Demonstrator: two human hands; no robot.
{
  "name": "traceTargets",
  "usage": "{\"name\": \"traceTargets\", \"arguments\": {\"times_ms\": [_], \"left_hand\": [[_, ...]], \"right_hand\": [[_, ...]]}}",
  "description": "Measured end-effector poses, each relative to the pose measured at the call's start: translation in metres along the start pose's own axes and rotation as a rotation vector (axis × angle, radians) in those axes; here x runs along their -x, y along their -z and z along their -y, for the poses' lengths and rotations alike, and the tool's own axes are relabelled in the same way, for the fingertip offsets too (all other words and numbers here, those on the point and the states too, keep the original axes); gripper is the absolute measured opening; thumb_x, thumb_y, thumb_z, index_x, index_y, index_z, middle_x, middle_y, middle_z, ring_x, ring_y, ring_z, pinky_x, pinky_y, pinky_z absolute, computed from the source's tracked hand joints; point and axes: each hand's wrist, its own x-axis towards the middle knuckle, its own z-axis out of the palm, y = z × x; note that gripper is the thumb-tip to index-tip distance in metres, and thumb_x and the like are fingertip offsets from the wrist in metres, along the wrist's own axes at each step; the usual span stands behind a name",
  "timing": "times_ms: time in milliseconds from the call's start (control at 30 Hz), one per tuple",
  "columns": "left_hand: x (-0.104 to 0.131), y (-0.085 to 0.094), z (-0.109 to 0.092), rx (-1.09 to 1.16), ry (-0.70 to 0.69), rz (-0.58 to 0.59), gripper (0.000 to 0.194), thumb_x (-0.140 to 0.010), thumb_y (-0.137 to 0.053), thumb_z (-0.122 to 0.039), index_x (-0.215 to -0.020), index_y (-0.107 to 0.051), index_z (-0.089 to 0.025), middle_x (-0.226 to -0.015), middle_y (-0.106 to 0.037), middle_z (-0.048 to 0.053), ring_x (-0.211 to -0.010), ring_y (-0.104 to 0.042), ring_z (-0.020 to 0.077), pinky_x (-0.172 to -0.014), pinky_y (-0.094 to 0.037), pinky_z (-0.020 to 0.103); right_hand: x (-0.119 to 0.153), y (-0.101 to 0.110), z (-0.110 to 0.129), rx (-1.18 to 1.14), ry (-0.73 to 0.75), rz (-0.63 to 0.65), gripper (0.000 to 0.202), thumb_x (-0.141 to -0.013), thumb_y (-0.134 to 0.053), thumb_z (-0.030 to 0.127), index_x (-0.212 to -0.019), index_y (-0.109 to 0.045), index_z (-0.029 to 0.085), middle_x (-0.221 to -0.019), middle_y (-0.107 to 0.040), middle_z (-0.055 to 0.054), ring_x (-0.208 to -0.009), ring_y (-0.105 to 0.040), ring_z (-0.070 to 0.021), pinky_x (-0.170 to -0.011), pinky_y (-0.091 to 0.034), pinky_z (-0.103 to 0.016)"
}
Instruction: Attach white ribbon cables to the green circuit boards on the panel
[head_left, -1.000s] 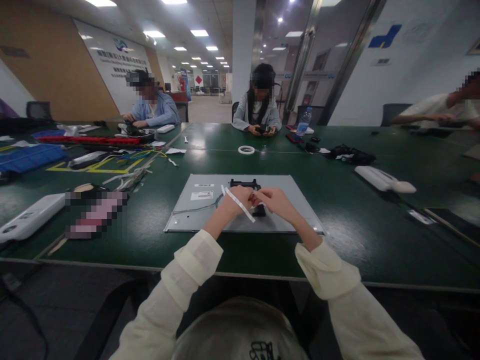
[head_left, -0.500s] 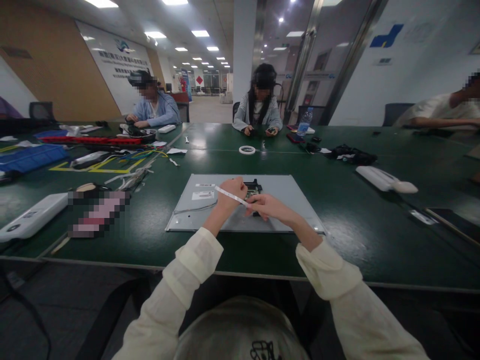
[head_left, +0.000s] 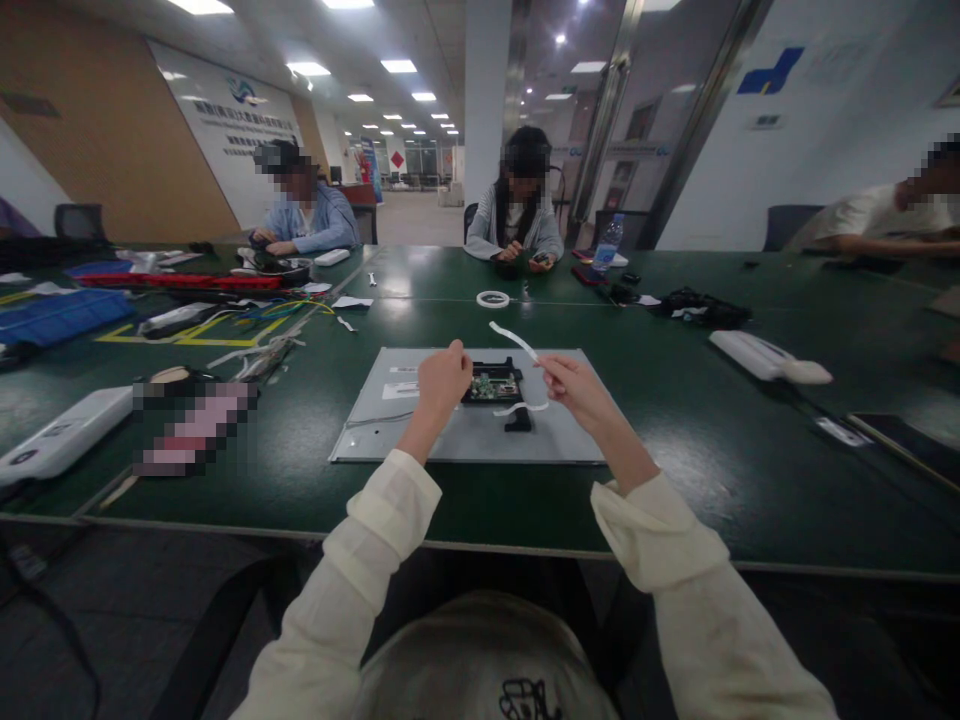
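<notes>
A flat grey panel (head_left: 465,445) lies on the green table, with a green circuit board (head_left: 495,386) in a black bracket at its middle. My right hand (head_left: 574,388) pinches one end of a thin white strip (head_left: 514,340), which sticks up to the left above the panel's far edge. A second white strip (head_left: 523,408) shows just below the board, partly over the bracket. My left hand (head_left: 444,378) is closed above the panel, left of the board; what its fingers hold, if anything, is too small to make out.
A roll of white tape (head_left: 493,299) lies beyond the panel. On the left are a blue tray (head_left: 64,317), cables and a white device (head_left: 71,432). Another white device (head_left: 765,357) lies right. People sit across the table and at the far right.
My hands have moved apart, the left slightly left and the right to the right. The strip in my right hand now points up and away, and the circuit board is uncovered.
</notes>
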Motion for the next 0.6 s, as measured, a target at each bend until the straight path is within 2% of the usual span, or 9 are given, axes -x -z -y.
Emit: {"name": "traceTargets", "arguments": {"times_ms": [100,167,367,600], "left_hand": [[0.002,0.0,-0.004,-0.001,-0.033,0.013,0.026,-0.091,-0.03,-0.027,-0.101,-0.051,-0.015,-0.078,-0.064,0.008,-0.075,-0.062,0.0217,-0.062,-0.039,0.028],[0.004,0.0,-0.007,0.002,-0.051,0.023,0.025,-0.092,-0.03,-0.026,-0.104,-0.049,-0.015,-0.079,-0.064,0.008,-0.076,-0.062,0.0216,-0.063,-0.04,0.028],[0.005,-0.007,-0.011,0.053,-0.146,-0.067,0.02,-0.089,-0.034,-0.017,-0.103,-0.049,-0.015,-0.095,-0.061,0.009,-0.093,-0.058,0.0202,-0.074,-0.042,0.028],[0.002,-0.019,-0.008,0.162,-0.256,-0.105,0.03,-0.085,-0.036,-0.011,-0.112,-0.049,-0.013,-0.104,-0.06,0.011,-0.1,-0.053,0.0204,-0.087,-0.04,0.033]], "right_hand": [[-0.008,0.004,-0.01,0.093,-0.063,-0.111,0.032,-0.063,-0.067,0.044,-0.077,-0.061,0.016,-0.056,-0.045,0.006,-0.046,-0.036,-0.0035,-0.045,-0.029,-0.018],[-0.01,0.003,-0.015,0.167,-0.095,-0.139,0.03,-0.064,-0.066,0.042,-0.077,-0.061,0.016,-0.058,-0.046,0.005,-0.047,-0.038,-0.0043,-0.045,-0.029,-0.018],[-0.017,0.001,-0.024,0.293,-0.042,-0.174,0.029,-0.065,-0.061,0.041,-0.078,-0.065,0.015,-0.059,-0.047,0.003,-0.053,-0.04,-0.0067,-0.044,-0.026,-0.018],[-0.03,0.008,-0.045,0.421,-0.074,-0.161,0.031,-0.065,-0.056,0.039,-0.074,-0.067,0.011,-0.051,-0.047,0.003,-0.046,-0.038,-0.0071,-0.043,-0.024,-0.02]]}}
